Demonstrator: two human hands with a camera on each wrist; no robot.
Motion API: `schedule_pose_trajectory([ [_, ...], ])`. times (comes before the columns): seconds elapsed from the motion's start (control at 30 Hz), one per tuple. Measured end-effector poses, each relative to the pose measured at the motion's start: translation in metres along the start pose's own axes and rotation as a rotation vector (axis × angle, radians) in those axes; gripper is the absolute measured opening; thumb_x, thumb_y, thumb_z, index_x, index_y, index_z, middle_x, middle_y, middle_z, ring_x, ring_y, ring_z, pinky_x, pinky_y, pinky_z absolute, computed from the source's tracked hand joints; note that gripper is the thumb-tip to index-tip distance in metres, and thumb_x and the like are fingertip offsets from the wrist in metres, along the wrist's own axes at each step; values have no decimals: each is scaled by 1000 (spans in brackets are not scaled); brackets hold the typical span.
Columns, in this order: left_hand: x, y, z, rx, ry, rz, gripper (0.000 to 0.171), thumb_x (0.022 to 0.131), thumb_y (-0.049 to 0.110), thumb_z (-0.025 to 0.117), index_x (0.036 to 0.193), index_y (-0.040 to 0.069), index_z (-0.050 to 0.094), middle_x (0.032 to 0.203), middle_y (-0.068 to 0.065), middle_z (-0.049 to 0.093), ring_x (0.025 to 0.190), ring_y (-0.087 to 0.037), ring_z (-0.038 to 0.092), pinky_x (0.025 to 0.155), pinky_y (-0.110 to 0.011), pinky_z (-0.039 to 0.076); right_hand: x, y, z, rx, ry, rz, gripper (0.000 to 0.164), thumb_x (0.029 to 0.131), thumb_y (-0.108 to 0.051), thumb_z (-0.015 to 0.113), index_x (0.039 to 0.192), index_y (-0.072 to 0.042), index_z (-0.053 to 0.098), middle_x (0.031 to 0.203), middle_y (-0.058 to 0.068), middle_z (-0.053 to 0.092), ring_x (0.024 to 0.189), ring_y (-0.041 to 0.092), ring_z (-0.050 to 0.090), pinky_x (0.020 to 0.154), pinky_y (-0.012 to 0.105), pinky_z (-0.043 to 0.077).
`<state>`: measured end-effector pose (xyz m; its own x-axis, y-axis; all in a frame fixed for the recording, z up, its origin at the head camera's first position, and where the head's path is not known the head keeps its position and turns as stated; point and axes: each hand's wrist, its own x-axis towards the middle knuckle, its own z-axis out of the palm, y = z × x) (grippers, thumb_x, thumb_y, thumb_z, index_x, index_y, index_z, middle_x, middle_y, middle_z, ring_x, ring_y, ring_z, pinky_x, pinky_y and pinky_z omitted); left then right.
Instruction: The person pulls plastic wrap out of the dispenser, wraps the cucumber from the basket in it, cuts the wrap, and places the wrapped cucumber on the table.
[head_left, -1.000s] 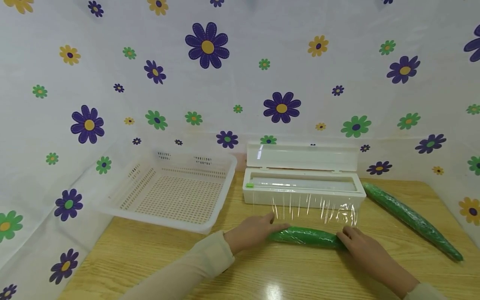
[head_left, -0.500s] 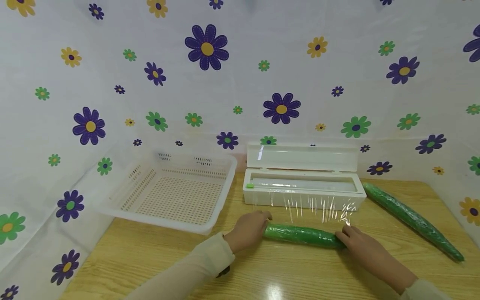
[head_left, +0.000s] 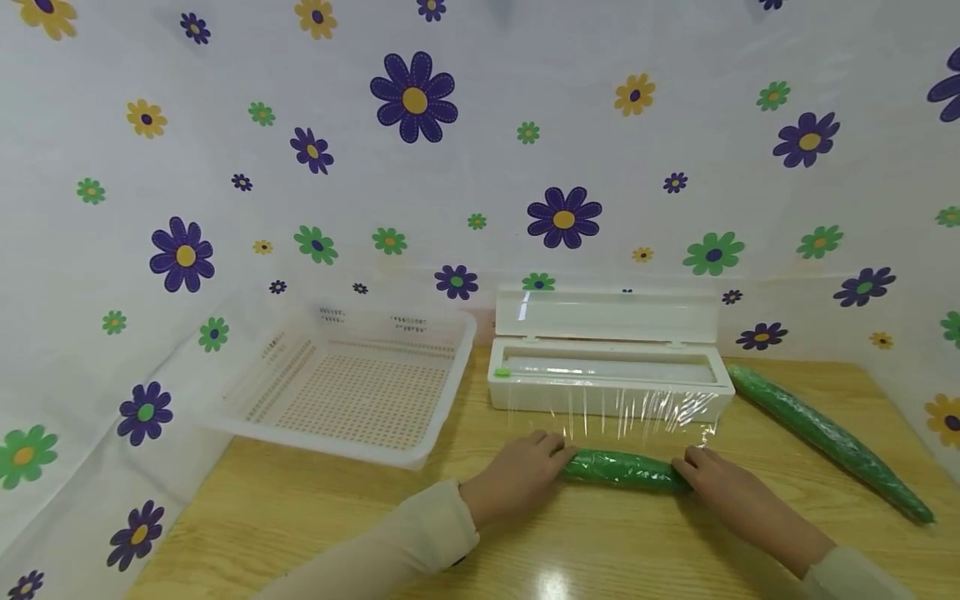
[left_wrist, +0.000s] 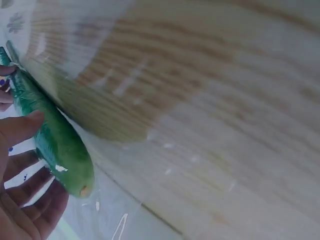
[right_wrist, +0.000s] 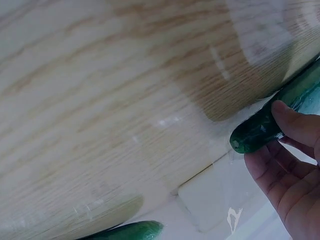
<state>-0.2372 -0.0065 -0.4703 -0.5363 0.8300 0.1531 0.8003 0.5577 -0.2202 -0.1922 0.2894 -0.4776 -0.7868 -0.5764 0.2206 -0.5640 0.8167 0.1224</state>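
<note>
A cucumber (head_left: pixel 626 470) lies crosswise on the wooden table with clear cling film around it. My left hand (head_left: pixel 521 473) grips its left end, thumb on the near side and fingers on the far side, as the left wrist view of the cucumber (left_wrist: pixel 55 135) shows. At the other end, my right hand (head_left: pixel 731 498) pinches the darker tip; the right wrist view has the thumb (right_wrist: pixel 292 120) laid over it. A sheet of cling film (head_left: pixel 637 407) stretches from the dispenser box (head_left: pixel 611 398) down toward the cucumber.
The white dispenser's lid (head_left: pixel 607 317) stands raised at the back, with a film roll (head_left: pixel 607 367) inside and a green slider (head_left: pixel 502 372) on its edge. A second wrapped cucumber (head_left: pixel 832 442) lies at the right. A white perforated basket (head_left: pixel 442 417) sits at the left.
My left hand slid left to the cucumber's end, then came back right over it and now covers that end. The right hand stays at the right tip.
</note>
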Motion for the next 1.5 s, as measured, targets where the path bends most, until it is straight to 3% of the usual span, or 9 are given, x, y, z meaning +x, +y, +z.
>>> schedule_pose_trajectory([
  [0.13,4,1,3,20,-40,-62,41,89,17,63,129,17,54,111,-1,61,96,-12,60,78,-19,52,1,2,-1,-6,-16,-22,28,74,3,71,101,0,63,90,6,55,81,19,59,69,28,55],
  [0.3,10,2,9,13,-36,-122,43,87,12,64,127,22,54,106,-1,61,88,-13,58,72,-21,50,1,3,1,-26,23,-40,35,74,9,68,108,6,61,94,10,56,83,21,59,71,31,54],
  [0.43,13,2,9,7,-71,-144,42,87,11,65,126,23,54,105,-1,61,86,-13,58,70,-21,50,1,2,-1,33,9,-4,43,74,11,67,115,7,57,93,9,54,81,19,57,69,33,53],
  [0.63,17,-2,5,-38,-167,-164,43,87,12,64,128,18,54,111,0,63,96,-13,60,80,-23,52,10,-2,-2,48,-3,71,40,78,7,68,115,-4,56,96,11,52,80,20,56,64,33,52],
  [0.8,18,-5,7,-29,-141,-155,34,89,16,63,122,14,57,107,1,67,92,-10,63,77,-21,52,15,-6,2,-26,-27,73,61,79,3,69,131,-22,52,102,13,55,79,23,58,59,34,51],
  [0.93,19,-5,8,-18,-128,-166,32,89,15,62,119,12,51,96,2,68,82,-10,63,68,-20,52,19,-8,3,-78,-17,66,63,78,0,70,131,-29,54,95,8,54,71,16,51,50,29,41],
  [1.13,19,-2,6,-23,-155,-184,27,90,17,63,116,15,55,106,2,66,90,-10,63,72,-20,52,21,-8,0,-73,-35,89,57,78,2,70,127,-26,56,91,2,51,67,12,44,47,23,35],
  [1.27,17,-2,7,-25,-107,-206,29,87,10,64,115,16,57,101,-1,61,83,-11,59,64,-19,50,22,-7,-1,-61,-54,85,51,78,3,70,123,-17,58,93,2,53,69,12,49,47,23,37],
  [1.5,8,-10,19,-209,-50,-246,38,90,5,58,123,23,54,96,-2,59,79,-12,57,58,-17,45,21,0,-4,41,-126,77,47,76,8,68,121,-5,58,101,8,57,83,20,61,64,32,53],
])
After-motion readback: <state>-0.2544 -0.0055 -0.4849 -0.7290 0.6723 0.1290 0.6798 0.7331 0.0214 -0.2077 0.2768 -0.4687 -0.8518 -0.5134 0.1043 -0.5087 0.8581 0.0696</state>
